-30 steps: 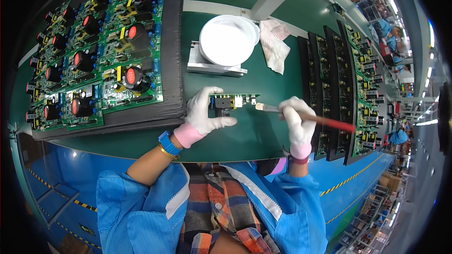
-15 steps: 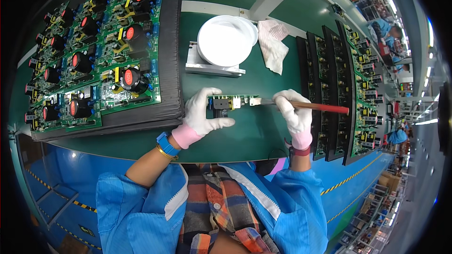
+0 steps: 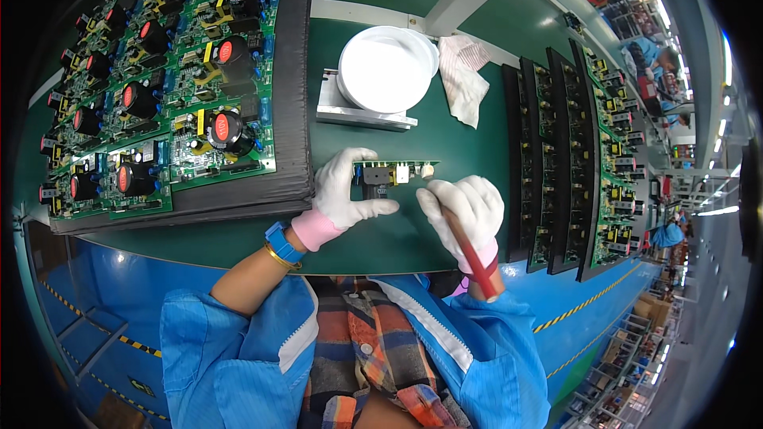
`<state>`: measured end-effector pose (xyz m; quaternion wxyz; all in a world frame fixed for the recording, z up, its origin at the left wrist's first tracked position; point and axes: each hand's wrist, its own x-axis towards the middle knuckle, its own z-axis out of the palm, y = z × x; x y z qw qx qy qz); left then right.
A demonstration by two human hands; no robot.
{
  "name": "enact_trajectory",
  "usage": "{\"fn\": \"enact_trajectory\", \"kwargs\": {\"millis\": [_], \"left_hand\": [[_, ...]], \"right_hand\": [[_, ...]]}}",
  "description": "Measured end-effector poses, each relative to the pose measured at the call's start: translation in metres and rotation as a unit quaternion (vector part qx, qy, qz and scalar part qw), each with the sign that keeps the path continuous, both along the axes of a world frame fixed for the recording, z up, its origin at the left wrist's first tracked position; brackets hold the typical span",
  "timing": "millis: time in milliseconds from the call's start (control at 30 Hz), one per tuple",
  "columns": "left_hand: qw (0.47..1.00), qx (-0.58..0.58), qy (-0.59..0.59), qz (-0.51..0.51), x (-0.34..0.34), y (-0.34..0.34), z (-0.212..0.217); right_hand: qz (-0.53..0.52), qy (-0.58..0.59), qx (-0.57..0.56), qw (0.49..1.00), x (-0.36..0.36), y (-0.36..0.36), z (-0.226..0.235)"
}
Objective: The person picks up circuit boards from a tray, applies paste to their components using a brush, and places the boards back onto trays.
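My left hand (image 3: 343, 191), in a white glove with a pink cuff, grips a small green circuit board (image 3: 397, 163) by its left end. The board is held edge-on above the table, with black, yellow and white components facing me. In my gloved right hand (image 3: 469, 213) is a brush (image 3: 469, 258) with a reddish-brown handle slanting down toward my right sleeve. Its pale tip lies close to the board's right end; whether it touches is hard to tell. Part of the brush is hidden behind my fingers.
A black foam tray (image 3: 290, 111) with rows of populated circuit boards (image 3: 230, 131) stands at left. Behind my hands, a white tub (image 3: 381, 71) rests on a metal block (image 3: 334, 107), beside a crumpled cloth (image 3: 462, 79). Black racks (image 3: 584, 191) of boards stand at right.
My right hand has shifted left and down. The brush has swung from nearly level to steeply slanted, its handle end now nearer my body. The left hand keeps the board in place.
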<state>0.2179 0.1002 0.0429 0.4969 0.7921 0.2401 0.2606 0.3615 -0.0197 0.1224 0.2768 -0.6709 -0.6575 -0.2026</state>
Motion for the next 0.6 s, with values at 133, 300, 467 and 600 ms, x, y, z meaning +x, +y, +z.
{"fn": "enact_trajectory", "kwargs": {"millis": [133,300,467,600], "left_hand": [[1.0,0.001,-0.012,-0.007,0.0,0.0,-0.003],[1.0,-0.001,0.003,-0.005,0.004,-0.002,0.004],[1.0,-0.026,0.013,0.012,0.003,-0.005,0.007],[0.997,-0.068,-0.03,-0.021,-0.013,-0.021,0.043]], "right_hand": [[-0.002,-0.024,-0.013,1.0,-0.005,-0.004,0.002],[0.007,0.011,-0.037,0.999,-0.004,-0.016,-0.003],[-0.004,0.391,0.108,0.914,0.017,-0.042,0.006],[-0.096,0.474,0.176,0.857,0.016,-0.008,-0.007]]}}
